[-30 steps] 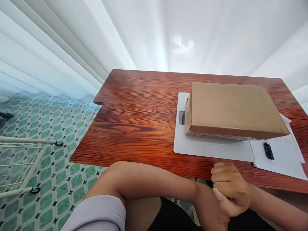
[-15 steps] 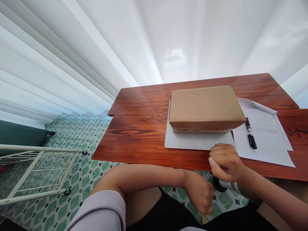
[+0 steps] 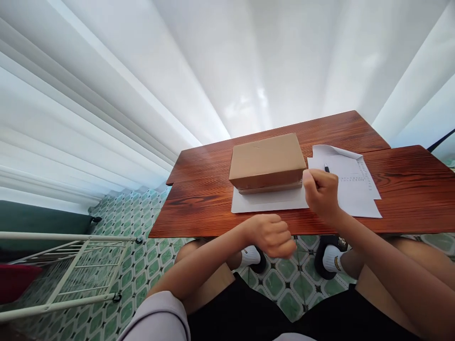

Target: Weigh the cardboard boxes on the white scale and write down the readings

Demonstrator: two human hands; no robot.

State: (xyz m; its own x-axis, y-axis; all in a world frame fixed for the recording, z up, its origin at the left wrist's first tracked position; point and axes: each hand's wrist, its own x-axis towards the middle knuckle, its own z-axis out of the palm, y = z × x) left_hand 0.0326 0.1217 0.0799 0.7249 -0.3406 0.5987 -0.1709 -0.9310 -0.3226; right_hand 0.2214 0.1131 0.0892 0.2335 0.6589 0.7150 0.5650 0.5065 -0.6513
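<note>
My left hand (image 3: 273,235), curled into a fist, hovers just off the table's front edge above my lap. My right hand (image 3: 322,195) is also a fist, thumb side toward me, over the gap between the box and the papers. Neither hand shows anything in its fingers. A closed brown cardboard box (image 3: 268,158) rests on a flat white board or sheet (image 3: 266,201). Right of it lie white paper sheets (image 3: 355,199) with rows of small writing and one curled corner. The tip of a black pen (image 3: 326,167) shows on them; my right hand hides the rest.
Everything stands on a reddish-brown wooden table (image 3: 195,203). White curtains (image 3: 213,61) hang behind it. A white metal rack on wheels (image 3: 67,274) stands at the left on green tiled floor (image 3: 149,279), near a red item (image 3: 17,282). My feet are under the table.
Both fists have risen; the right one has moved forward over the papers and now covers most of the pen. My view has shifted, so the table and box appear smaller and further left.
</note>
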